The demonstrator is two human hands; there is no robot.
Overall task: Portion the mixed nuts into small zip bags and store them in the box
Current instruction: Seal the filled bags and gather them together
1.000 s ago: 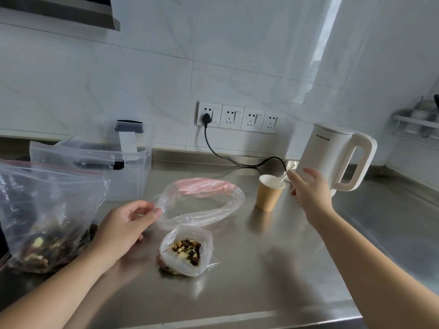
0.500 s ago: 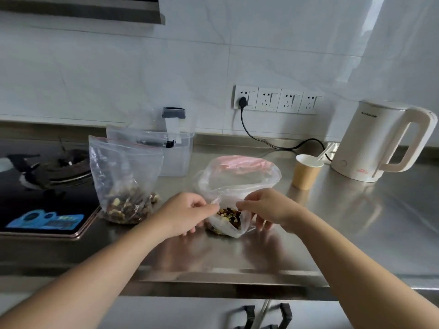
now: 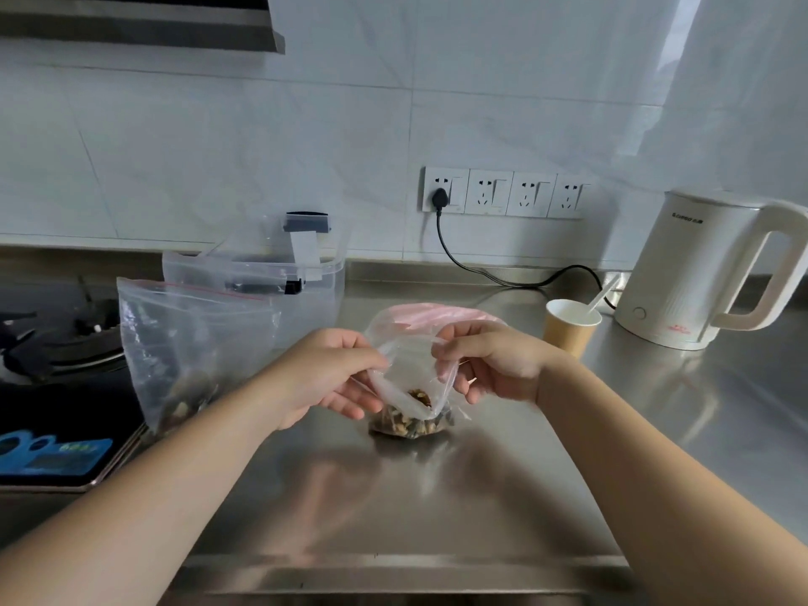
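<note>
- On steel tabletop (image 3: 437,496), centre: small zip bag (image 3: 409,387) of nuts, top pinched by left hand (image 3: 323,378) and right hand (image 3: 494,365) fingers.
- Back-left: clear box (image 3: 306,282), behind large nut bag (image 3: 183,343).
- Hob (image 3: 48,387) cut off at left edge.

Kettle (image 3: 699,273) handle cut by right edge. Left of the kettle, big nut bag (image 3: 192,352) blurred (contents unclear); stove (image 3: 52,343) beyond it cropped by frame.

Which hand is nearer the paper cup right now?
Right. The right hand pinches the small zip bag just left of and in front of the paper cup; the left hand holds the bag's other edge, farther left.
</note>
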